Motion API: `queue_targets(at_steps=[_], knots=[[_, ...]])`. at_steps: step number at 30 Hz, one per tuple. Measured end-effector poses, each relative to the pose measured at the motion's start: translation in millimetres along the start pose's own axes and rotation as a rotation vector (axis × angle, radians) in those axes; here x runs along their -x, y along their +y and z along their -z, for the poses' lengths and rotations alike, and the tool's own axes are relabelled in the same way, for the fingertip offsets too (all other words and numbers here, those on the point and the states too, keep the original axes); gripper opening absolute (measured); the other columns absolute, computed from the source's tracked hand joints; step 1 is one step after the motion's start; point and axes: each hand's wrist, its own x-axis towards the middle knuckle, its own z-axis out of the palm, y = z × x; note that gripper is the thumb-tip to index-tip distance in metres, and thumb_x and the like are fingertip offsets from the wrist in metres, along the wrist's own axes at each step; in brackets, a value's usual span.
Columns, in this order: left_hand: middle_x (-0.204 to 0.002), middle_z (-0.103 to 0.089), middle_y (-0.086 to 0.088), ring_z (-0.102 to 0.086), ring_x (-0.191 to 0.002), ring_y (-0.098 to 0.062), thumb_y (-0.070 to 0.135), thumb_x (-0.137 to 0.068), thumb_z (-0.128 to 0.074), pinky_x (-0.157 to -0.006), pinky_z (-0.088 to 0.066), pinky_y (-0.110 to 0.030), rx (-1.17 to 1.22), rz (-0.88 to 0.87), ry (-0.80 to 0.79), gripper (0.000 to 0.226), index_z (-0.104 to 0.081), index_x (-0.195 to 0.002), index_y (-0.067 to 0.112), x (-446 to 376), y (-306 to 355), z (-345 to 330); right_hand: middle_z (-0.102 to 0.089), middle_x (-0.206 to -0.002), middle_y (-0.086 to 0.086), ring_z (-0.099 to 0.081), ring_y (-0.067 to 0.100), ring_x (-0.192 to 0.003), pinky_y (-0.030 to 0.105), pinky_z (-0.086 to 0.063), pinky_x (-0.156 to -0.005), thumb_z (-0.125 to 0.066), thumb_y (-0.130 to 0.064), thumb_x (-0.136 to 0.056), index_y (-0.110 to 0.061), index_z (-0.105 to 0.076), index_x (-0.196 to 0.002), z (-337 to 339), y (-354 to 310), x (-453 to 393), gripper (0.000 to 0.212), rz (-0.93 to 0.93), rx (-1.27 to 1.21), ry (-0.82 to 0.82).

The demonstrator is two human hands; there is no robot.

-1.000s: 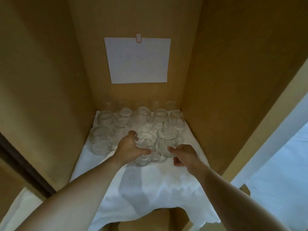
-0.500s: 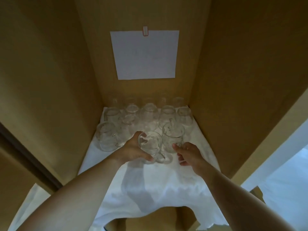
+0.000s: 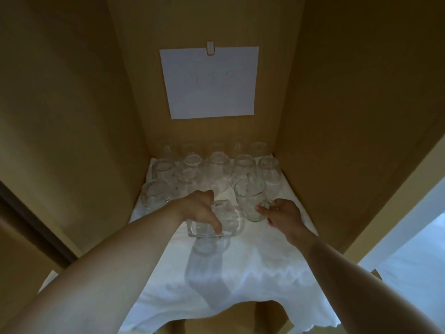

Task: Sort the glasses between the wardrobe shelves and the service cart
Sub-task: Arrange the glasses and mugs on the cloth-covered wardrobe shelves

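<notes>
Inside the brown wooden wardrobe, the left hand (image 3: 199, 212) grips a clear, round-bellied glass tumbler (image 3: 216, 221) tilted above the white cloth (image 3: 240, 268) covering the shelf. The right hand (image 3: 280, 214) pinches a second clear tumbler (image 3: 250, 201) near its base, just right of the first. More clear glasses (image 3: 216, 169) stand in rows behind them.

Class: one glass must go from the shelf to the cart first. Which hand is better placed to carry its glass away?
Probably the left hand: it grips the mug-like glass nearest the shelf's open front. The right hand holds only the base of the tilted glass.
</notes>
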Motion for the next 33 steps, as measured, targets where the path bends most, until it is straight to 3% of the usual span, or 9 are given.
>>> queue_targets(at_steps=[3,7,12,17,20,23,28,31,33], knots=[[-0.095,-0.046,0.007,-0.048,-0.080,-0.008,0.071,-0.040,-0.086,-0.054,-0.039,-0.025,-0.125,0.032,0.012,0.098,-0.037,-0.111,0.025,0,6,4,-0.056,-0.064,-0.001,-0.053,0.015,-0.064,0.035,-0.045,-0.067,-0.093,-0.036,-0.068,-0.017,-0.048,-0.060,1,-8,0,0.049,0.105,0.193,0.053],[-0.097,-0.049,0.008,-0.049,-0.080,-0.009,0.081,-0.037,-0.078,-0.057,-0.039,-0.025,-0.251,0.020,0.010,0.105,-0.050,-0.122,0.025,-6,19,9,-0.052,-0.055,-0.010,-0.049,0.008,-0.057,0.028,-0.040,-0.062,-0.096,-0.024,-0.060,-0.020,-0.047,-0.055,4,-12,-3,0.049,0.194,0.338,0.083],[-0.089,-0.053,0.010,-0.054,-0.078,-0.010,0.083,-0.037,-0.078,-0.060,-0.044,-0.025,-0.357,0.090,-0.086,0.100,-0.057,-0.114,0.023,-15,42,23,-0.054,-0.066,-0.007,-0.052,0.009,-0.060,0.018,-0.035,-0.056,-0.093,-0.015,-0.063,-0.021,-0.055,-0.060,12,-12,-9,0.039,0.352,0.511,0.107],[-0.096,-0.056,0.004,-0.060,-0.093,-0.020,0.074,-0.045,-0.083,-0.086,-0.054,-0.035,-0.338,0.127,-0.095,0.082,-0.050,-0.099,0.021,-29,48,20,-0.063,-0.096,0.017,-0.061,0.031,-0.084,0.032,-0.053,-0.072,-0.083,0.003,-0.069,-0.001,-0.073,-0.077,21,-11,-10,0.013,0.726,0.897,0.054],[-0.092,-0.058,0.003,-0.059,-0.082,-0.015,0.064,-0.050,-0.086,-0.066,-0.050,-0.027,-0.216,0.119,0.000,0.067,-0.053,-0.089,0.021,-33,46,16,-0.065,-0.099,0.024,-0.063,0.039,-0.087,0.036,-0.057,-0.074,-0.084,0.005,-0.063,0.001,-0.073,-0.076,19,-11,-7,0.017,0.866,1.025,0.046],[-0.095,-0.055,0.001,-0.056,-0.079,-0.018,0.050,-0.057,-0.090,-0.052,-0.053,-0.027,-0.076,0.120,0.030,0.064,-0.055,-0.102,0.019,-34,52,13,-0.067,-0.101,0.022,-0.065,0.039,-0.089,0.039,-0.058,-0.074,-0.088,0.001,-0.059,-0.001,-0.074,-0.079,10,-12,-6,0.024,0.889,1.099,0.078],[-0.106,-0.052,-0.003,-0.058,-0.087,-0.028,0.030,-0.060,-0.095,-0.052,-0.061,-0.045,0.066,0.149,-0.051,0.060,-0.052,-0.099,0.017,-31,60,15,-0.062,-0.121,0.018,-0.059,0.035,-0.108,0.042,-0.056,-0.086,-0.082,-0.006,-0.075,-0.003,-0.075,-0.097,1,-7,-9,0.023,0.811,1.120,0.068],[-0.137,-0.046,-0.003,-0.054,-0.115,-0.032,0.020,-0.058,-0.099,-0.059,-0.063,-0.043,0.052,0.131,-0.185,0.090,-0.048,-0.132,0.012,-30,57,22,-0.053,-0.133,0.015,-0.053,0.032,-0.117,0.034,-0.050,-0.094,-0.082,-0.016,-0.079,-0.004,-0.073,-0.099,3,-3,-15,0.025,0.669,1.008,-0.018],[-0.153,-0.036,-0.003,-0.045,-0.134,-0.034,0.011,-0.059,-0.098,-0.066,-0.064,-0.043,0.038,0.114,-0.251,0.107,-0.038,-0.147,0.010,-28,53,26,-0.051,-0.129,0.009,-0.052,0.026,-0.114,0.026,-0.044,-0.088,-0.091,-0.026,-0.068,-0.011,-0.067,-0.083,6,-3,-17,0.033,0.605,0.910,-0.060]])
